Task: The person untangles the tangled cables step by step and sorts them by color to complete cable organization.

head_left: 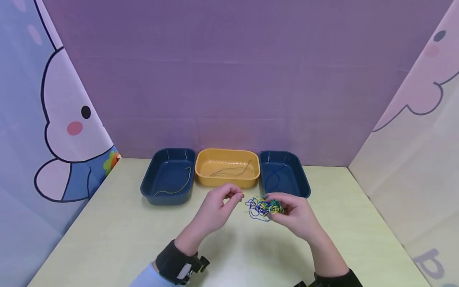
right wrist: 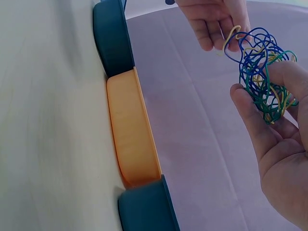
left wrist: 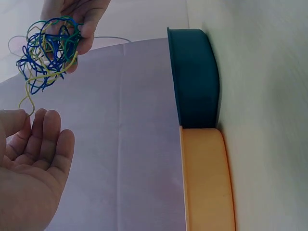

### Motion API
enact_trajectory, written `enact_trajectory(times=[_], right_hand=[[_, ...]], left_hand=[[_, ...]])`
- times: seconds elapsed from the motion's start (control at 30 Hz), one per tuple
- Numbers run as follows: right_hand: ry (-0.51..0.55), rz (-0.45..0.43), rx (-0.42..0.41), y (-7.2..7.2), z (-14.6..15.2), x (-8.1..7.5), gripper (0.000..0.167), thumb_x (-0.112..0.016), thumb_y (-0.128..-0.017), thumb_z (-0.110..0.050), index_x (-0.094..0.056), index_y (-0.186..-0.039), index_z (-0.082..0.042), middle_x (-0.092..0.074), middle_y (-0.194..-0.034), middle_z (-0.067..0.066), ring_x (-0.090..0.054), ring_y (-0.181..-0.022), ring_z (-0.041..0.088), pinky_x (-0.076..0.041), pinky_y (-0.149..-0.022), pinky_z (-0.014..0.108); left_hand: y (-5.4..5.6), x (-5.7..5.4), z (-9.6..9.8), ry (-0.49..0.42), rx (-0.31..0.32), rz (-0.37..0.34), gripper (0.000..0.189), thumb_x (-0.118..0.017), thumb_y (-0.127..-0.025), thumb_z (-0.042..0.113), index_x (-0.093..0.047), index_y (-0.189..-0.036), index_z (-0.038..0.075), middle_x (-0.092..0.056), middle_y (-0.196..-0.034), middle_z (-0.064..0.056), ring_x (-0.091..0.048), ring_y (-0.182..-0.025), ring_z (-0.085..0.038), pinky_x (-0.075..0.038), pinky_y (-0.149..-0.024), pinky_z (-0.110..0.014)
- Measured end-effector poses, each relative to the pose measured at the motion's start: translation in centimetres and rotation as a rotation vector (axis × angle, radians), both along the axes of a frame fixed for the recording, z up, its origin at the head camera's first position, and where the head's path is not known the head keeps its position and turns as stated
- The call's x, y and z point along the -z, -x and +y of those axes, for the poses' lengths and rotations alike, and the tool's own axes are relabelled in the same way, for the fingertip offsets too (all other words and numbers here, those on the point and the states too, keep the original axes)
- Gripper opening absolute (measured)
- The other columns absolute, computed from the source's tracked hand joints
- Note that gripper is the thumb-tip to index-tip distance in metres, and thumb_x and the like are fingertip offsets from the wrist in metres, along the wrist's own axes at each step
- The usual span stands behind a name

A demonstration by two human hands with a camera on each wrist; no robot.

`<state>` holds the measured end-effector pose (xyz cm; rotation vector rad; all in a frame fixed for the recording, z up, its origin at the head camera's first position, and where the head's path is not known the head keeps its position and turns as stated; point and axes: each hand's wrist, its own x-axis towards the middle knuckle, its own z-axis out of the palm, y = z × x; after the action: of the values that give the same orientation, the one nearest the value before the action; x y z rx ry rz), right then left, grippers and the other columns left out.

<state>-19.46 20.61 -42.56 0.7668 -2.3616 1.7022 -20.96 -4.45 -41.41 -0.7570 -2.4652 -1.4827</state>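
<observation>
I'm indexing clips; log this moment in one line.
left hand: fingers pinch yellow strand | right hand: grips blue-green-yellow strand tangle | yellow rectangular tray between two blue rectangular trays

Gap between left hand (left wrist: 31, 166) and tangle (left wrist: 50, 50), yellow strand (left wrist: 29, 97) across.

Glossy plastic-looking yellow tray (head_left: 227, 181), smooth tangled strands (head_left: 264, 206), matt cloth-like backdrop (head_left: 229, 87), smooth tabletop (head_left: 93, 235)
</observation>
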Motion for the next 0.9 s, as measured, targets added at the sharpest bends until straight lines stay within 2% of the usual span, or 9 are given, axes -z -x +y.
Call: enact_trajectory(times=[0.13,0.23,0.37,0.53,0.6,0.77,0.83,0.9], right_hand=[[0.001,-0.016,0.007,-0.1,0.2,0.1,0.031,-0.072,-0.078,0.009,-0.070,-0.105,-0.006,-0.067,-0.115,0.016,-0.066,-0.076,0.013,-0.057,-0.058,0.028],[-0.001,0.006,0.017,-0.1,0.3,0.1,0.032,-0.071,-0.077,0.010,-0.070,-0.105,-0.006,-0.067,-0.115,0.016,-0.065,-0.075,0.012,-0.056,-0.056,0.026],[-0.024,0.038,0.057,0.1,0.5,-0.1,0.031,-0.074,-0.077,0.007,-0.071,-0.104,-0.008,-0.068,-0.113,0.014,-0.060,-0.067,0.009,-0.050,-0.050,0.023],[-0.036,0.042,0.095,0.1,1.0,-0.4,0.031,-0.074,-0.077,0.006,-0.071,-0.105,-0.009,-0.069,-0.112,0.013,-0.057,-0.061,0.009,-0.048,-0.047,0.023],[-0.028,0.041,0.097,0.0,1.1,-0.4,0.031,-0.074,-0.078,0.006,-0.071,-0.105,-0.007,-0.069,-0.112,0.014,-0.058,-0.062,0.009,-0.048,-0.047,0.022],[-0.018,0.059,0.107,0.0,1.2,-0.5,0.030,-0.072,-0.077,0.009,-0.071,-0.104,-0.005,-0.070,-0.111,0.016,-0.052,-0.056,0.007,-0.043,-0.044,0.021],[-0.029,0.074,0.117,0.0,1.3,-0.5,0.030,-0.072,-0.077,0.009,-0.071,-0.104,-0.005,-0.070,-0.110,0.016,-0.048,-0.053,0.007,-0.041,-0.043,0.021],[-0.043,0.076,0.130,0.0,1.3,-0.6,0.029,-0.072,-0.078,0.007,-0.071,-0.105,-0.005,-0.070,-0.110,0.016,-0.048,-0.054,0.007,-0.041,-0.043,0.021]], left_hand=[[-0.1,-0.1,-0.4,-0.019,-0.011,0.003,0.010,-0.054,-0.100,0.027,-0.062,-0.100,0.021,-0.062,-0.088,0.011,-0.057,-0.081,-0.009,-0.052,-0.074,-0.025],[0.0,-0.3,-0.9,-0.064,-0.031,0.023,0.010,-0.053,-0.100,0.025,-0.061,-0.099,0.019,-0.062,-0.087,0.009,-0.057,-0.081,-0.009,-0.052,-0.076,-0.026],[0.3,-0.9,-1.6,-0.106,-0.052,0.052,0.010,-0.054,-0.100,0.022,-0.062,-0.098,0.015,-0.062,-0.085,0.005,-0.058,-0.080,-0.011,-0.053,-0.075,-0.026],[0.6,-1.6,-2.6,-0.148,-0.085,0.049,0.012,-0.055,-0.099,0.022,-0.063,-0.099,0.013,-0.064,-0.086,-0.002,-0.058,-0.079,-0.014,-0.051,-0.069,-0.024],[-0.1,-2.6,-2.8,-0.158,-0.109,0.028,0.010,-0.056,-0.099,0.018,-0.063,-0.098,0.010,-0.064,-0.087,-0.006,-0.058,-0.079,-0.019,-0.049,-0.067,-0.023],[-0.4,-3.3,-3.2,-0.175,-0.143,0.013,0.009,-0.056,-0.098,0.013,-0.062,-0.097,0.007,-0.064,-0.089,-0.009,-0.059,-0.080,-0.022,-0.048,-0.065,-0.021],[0.0,-2.8,-3.5,-0.199,-0.140,0.026,0.009,-0.056,-0.098,0.016,-0.062,-0.097,0.009,-0.064,-0.090,-0.009,-0.059,-0.080,-0.021,-0.049,-0.065,-0.021],[-0.1,-3.0,-3.6,-0.220,-0.139,0.046,0.011,-0.056,-0.098,0.018,-0.062,-0.096,0.009,-0.064,-0.089,-0.008,-0.060,-0.080,-0.020,-0.050,-0.065,-0.021]])
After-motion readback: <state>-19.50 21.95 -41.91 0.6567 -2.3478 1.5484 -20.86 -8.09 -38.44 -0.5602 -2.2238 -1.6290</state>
